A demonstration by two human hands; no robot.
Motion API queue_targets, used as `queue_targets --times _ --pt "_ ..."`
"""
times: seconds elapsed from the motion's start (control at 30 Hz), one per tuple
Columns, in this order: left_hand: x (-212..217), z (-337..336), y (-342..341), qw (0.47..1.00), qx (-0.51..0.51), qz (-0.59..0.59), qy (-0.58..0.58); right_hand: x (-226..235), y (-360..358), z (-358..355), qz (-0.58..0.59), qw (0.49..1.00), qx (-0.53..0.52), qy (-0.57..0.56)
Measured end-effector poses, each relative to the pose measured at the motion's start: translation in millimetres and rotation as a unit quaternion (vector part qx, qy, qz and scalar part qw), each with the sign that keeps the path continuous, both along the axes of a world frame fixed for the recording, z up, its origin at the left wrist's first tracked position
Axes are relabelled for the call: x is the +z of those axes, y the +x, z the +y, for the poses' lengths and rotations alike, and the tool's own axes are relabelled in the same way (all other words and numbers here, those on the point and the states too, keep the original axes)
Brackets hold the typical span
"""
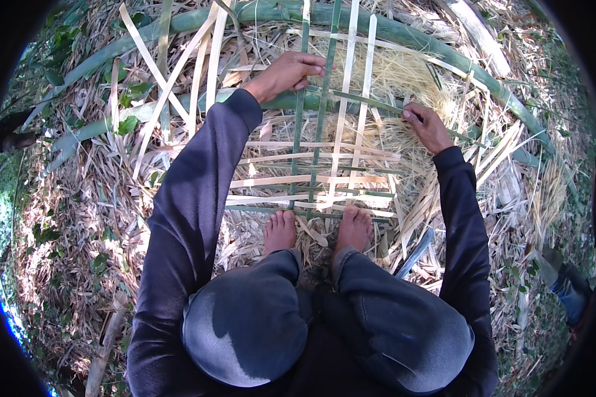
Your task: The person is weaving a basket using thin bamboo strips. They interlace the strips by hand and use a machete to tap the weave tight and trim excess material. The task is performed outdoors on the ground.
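A loose grid of flat bamboo strips lies on the ground before my feet, pale strips (345, 106) and green strips (298, 119) crossing one another. My left hand (290, 74) is closed at the far part of the grid, its fingertips pinching an upright green strip (328, 63). Off to the right, my right hand (428, 127) pinches a thin green crosswise strip (371, 102) between thumb and fingers. That strip slants across the upright ones, above the woven crosswise rows (351, 178). Exactly how it passes over or under them is hard to tell.
Two thick green bamboo poles (417, 40) curve across the far side. Loose pale strips (159, 86) lean at the left. Fine shavings (404, 73) heap behind the grid. A machete-like blade (415, 253) lies right of my right foot (354, 228). Dry leaves cover the ground.
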State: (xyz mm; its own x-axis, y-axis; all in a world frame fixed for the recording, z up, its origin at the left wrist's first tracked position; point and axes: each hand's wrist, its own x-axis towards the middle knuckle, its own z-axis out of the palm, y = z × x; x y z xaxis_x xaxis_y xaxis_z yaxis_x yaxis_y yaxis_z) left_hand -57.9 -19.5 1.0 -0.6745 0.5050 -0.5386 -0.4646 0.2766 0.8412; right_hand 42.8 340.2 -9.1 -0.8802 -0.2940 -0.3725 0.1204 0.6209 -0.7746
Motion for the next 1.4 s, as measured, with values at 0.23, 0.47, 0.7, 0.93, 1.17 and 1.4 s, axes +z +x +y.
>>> queue_targets --times 0.23,0.47,0.7,0.93,1.17,1.4 --pt "-8.5 2.1 -4.6 0.999 0.000 0.041 -0.023 -5.2 -7.4 -1.3 -0.017 1.000 -0.019 0.011" --pt "-8.4 -0.3 -8.0 1.000 -0.009 0.014 -0.025 0.6 -19.3 -24.4 -0.002 0.999 0.026 0.035" --pt "-8.4 3.5 -6.8 1.000 -0.007 0.005 -0.026 -2.1 -22.7 -30.5 0.016 0.997 0.042 0.059" --pt "-4.6 0.2 -8.5 0.998 -0.049 0.015 -0.042 11.9 -26.9 -71.0 0.031 0.996 0.050 0.061" --pt "-1.2 6.7 12.0 0.942 -0.012 0.281 -0.184 -6.5 -21.7 -83.1 0.133 0.988 0.038 0.068" --pt "1.1 -5.5 46.1 0.844 -0.032 0.461 -0.272 9.4 1.9 -18.9 0.119 0.971 -0.049 0.202"
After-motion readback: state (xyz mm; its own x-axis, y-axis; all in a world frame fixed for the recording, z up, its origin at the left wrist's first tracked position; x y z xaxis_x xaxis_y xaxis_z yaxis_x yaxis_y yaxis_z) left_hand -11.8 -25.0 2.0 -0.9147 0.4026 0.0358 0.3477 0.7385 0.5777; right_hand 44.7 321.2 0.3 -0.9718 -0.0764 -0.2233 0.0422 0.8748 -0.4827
